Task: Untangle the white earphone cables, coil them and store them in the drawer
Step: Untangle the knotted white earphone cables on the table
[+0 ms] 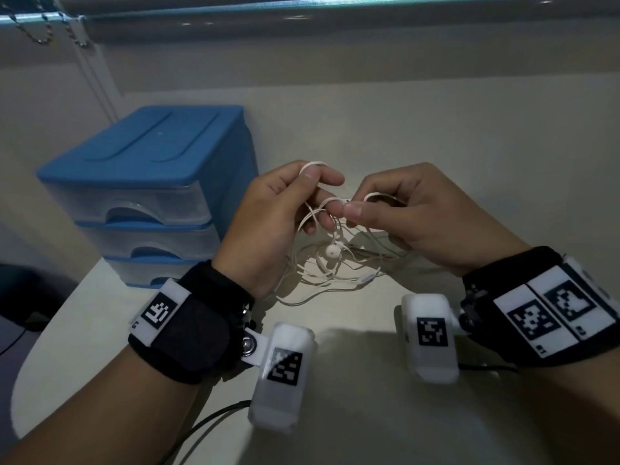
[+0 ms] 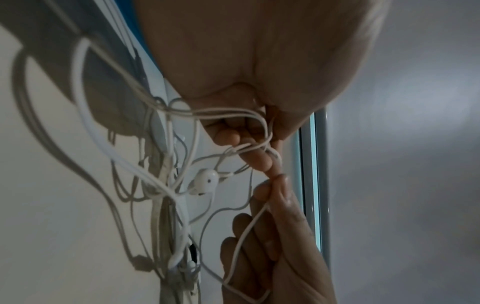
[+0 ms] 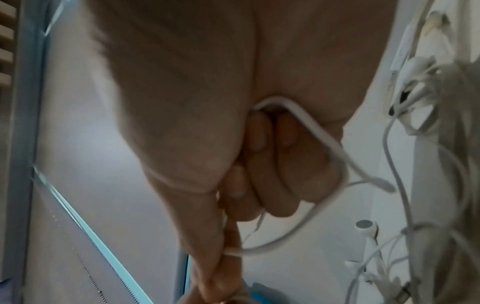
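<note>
Above the tabletop [image 1: 469, 146], near its middle, left hand [image 1: 268, 209] and right hand [image 1: 419, 216] raised close together, fingertips almost touching. Left thumb and forefinger pinched on a small loop of cable [image 1: 322, 263]; more strands hooked over its lower fingers [image 2: 259, 158]. Right thumb and forefinger pinched on a neighbouring loop, other fingers curled round a strand, as seen in the right wrist view. Neither hand spread wide; both closed on cable.

Below the hands, rest of the tangle hung down and lay on the tabletop, with one earbud [image 1: 333, 251] dangling in it and an inline remote [image 1: 367, 278] resting nearer the front edge. Still knotted; coiling not yet begun.

Left of the hands, toward the tabletop's left edge, stood a blue drawer unit [image 1: 144, 182] with three clear drawers, all shut.

Cable judged very light, thin, limp and smooth: likely to slip through a loose pinch and to tighten if tugged. Best taken at single loops beside each crossing and eased apart, never hauled by the earbud or its fine joint.
</note>
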`<state>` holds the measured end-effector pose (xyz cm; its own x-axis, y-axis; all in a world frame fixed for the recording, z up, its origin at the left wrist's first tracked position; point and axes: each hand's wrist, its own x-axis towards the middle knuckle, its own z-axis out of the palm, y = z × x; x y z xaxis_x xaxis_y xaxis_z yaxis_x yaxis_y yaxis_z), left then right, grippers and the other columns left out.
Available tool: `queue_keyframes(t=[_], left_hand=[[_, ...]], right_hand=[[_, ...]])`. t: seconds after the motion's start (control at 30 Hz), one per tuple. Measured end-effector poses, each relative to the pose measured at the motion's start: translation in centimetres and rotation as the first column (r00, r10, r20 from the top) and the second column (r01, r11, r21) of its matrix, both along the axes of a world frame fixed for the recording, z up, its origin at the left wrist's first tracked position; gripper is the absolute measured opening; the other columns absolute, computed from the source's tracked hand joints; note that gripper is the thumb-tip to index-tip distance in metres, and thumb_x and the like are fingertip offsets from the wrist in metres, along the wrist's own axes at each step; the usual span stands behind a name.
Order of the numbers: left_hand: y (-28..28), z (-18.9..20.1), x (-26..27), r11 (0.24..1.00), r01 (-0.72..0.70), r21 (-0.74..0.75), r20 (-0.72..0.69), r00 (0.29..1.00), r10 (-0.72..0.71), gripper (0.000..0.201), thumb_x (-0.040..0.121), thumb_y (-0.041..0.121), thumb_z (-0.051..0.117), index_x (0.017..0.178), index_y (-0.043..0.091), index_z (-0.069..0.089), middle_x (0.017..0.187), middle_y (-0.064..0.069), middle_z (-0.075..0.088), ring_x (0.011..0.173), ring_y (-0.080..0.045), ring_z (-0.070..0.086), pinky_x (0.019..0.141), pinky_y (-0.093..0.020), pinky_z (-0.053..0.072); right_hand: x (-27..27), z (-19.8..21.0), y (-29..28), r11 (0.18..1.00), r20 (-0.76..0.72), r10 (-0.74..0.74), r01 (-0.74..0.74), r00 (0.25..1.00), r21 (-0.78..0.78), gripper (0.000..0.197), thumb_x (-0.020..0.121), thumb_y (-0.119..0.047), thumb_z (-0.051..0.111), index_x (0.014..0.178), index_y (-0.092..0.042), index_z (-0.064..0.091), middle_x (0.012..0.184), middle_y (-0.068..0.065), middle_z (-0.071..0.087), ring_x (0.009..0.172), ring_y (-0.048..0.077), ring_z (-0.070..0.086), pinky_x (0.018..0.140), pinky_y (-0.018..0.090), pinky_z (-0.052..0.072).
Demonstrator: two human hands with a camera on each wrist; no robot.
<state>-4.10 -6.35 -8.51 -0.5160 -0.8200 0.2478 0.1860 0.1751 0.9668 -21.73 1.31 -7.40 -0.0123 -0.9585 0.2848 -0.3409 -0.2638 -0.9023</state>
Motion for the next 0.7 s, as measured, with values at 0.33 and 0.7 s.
queue_keyframes(t=[0.33, 0.7], left_hand=[[0.1, -0.1, 0.2, 0.995, 0.069, 0.075, 0.047, 0.996, -0.072, 0.031, 0.104, 0.015, 0.049, 0.106, -0.006, 0.072, 0.067, -0.008, 0.053, 0.064, -0.016, 0.051, 0.063, -0.022, 0.048], [0.1, -0.1, -0.2, 1.000, 0.007, -0.005, 0.060, 0.998, -0.007, 0.020, 0.099, 0.002, 0.057, 0.090, 0.004, 0.075, 0.065, -0.004, 0.051, 0.065, -0.014, 0.046, 0.067, -0.027, 0.041]], right_hand=[[-3.2, 0.1, -1.3, 0.944, 0.690, -0.043, 0.255, 0.723, -0.208, 0.019, 0.102, -0.023, 0.053, 0.083, -0.022, 0.057, 0.094, -0.002, 0.064, 0.082, 0.014, 0.058, 0.068, 0.028, 0.040], [-2.4, 1.1, -0.4, 0.961, 0.711, -0.116, 0.258, 0.693, -0.094, 0.025, 0.102, -0.018, 0.054, 0.080, -0.023, 0.043, 0.056, -0.002, 0.028, 0.042, 0.011, 0.019, 0.038, 0.018, 0.020]])
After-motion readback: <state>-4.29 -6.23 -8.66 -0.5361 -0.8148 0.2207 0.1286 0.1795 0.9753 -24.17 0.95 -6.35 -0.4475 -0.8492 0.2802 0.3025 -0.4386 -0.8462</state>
